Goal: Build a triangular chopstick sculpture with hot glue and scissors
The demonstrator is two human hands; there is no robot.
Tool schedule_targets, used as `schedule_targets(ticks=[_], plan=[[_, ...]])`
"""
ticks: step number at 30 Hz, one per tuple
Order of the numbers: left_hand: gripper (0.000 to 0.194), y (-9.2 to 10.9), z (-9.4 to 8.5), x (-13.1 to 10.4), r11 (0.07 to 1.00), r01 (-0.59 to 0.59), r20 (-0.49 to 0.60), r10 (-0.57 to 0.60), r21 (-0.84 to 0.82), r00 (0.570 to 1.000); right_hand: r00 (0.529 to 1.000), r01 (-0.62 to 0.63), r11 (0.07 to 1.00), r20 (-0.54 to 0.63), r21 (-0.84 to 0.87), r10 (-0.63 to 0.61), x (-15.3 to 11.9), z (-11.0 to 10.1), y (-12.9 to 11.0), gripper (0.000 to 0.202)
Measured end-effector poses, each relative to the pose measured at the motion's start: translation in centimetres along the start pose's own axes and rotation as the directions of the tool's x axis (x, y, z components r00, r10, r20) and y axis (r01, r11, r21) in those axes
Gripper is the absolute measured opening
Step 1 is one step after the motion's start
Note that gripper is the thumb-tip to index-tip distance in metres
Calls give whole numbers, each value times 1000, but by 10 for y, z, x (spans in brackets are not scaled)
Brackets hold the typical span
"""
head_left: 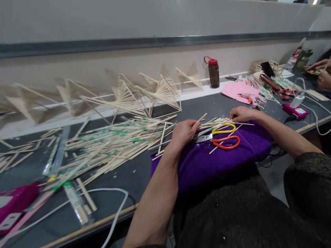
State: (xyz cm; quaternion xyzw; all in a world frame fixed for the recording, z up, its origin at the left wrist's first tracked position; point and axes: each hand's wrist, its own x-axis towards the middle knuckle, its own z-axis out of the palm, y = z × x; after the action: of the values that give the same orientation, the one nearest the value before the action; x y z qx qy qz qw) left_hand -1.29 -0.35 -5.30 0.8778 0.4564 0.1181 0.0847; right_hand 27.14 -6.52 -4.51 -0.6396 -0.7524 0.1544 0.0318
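Left hand (pixel 184 132), curled shut, pinches one thin wooden stick (pixel 202 118) between thumb and fingertips, its free end angled up and away. Right hand (pixel 241 113), fingers bent down, rests on a small bundle of sticks (pixel 219 122) lying across the purple cloth (pixel 222 158); whether it truly grips them cannot be told. Judged by appearance, each stick is very light, stiff yet easily snapped, and smooth enough to roll; a hold near mid-length between fingertips seems soundest. Two pairs of scissors, yellow-handled (pixel 224 129) and red-handled (pixel 227 142), lie on the cloth touching the bundle, their blades pointing toward the left hand. A large loose heap of sticks (pixel 113 146) covers the dark table (pixel 134 175) beside the left forearm. Finished fan-shaped stick frames (pixel 157 91) lean along the wall. Farther right: a brown bottle with red cap (pixel 214 71), pink paper (pixel 236 90), a glue gun (pixel 249 98), and another person's hands (pixel 322 70). A white cable (pixel 113 199) crosses the near edge.
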Motion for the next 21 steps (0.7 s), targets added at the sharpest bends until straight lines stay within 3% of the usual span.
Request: schedule_targets(ticks=[3,6,9,12,14,17,21], plan=[[43,-1,0,1,999,42,-21,-42,6,999,996,26,998,-83,50,-22,4,-1,1,14],[42,-3,1,2,998,70,-41,-70,-11,997,987,36,967,-162,251,5,8,-7,4,6],[40,-8,3,4,995,61,-129,-72,-84,989,981,42,869,-186,493,59,11,-14,2,3],[39,-14,4,6,962,38,-221,-100,-272,970,980,49,707,-172,706,104,14,-17,-7,7],[36,-16,4,7,885,28,-233,-152,-465,960,984,64,616,-152,785,91,16,-19,-16,8],[35,-15,4,6,681,5,-206,-229,-733,951,988,114,530,-151,840,27,22,-24,-35,9],[48,-6,1,3,428,49,-75,-268,-902,960,989,139,471,-146,871,-21,31,-27,-65,14]])
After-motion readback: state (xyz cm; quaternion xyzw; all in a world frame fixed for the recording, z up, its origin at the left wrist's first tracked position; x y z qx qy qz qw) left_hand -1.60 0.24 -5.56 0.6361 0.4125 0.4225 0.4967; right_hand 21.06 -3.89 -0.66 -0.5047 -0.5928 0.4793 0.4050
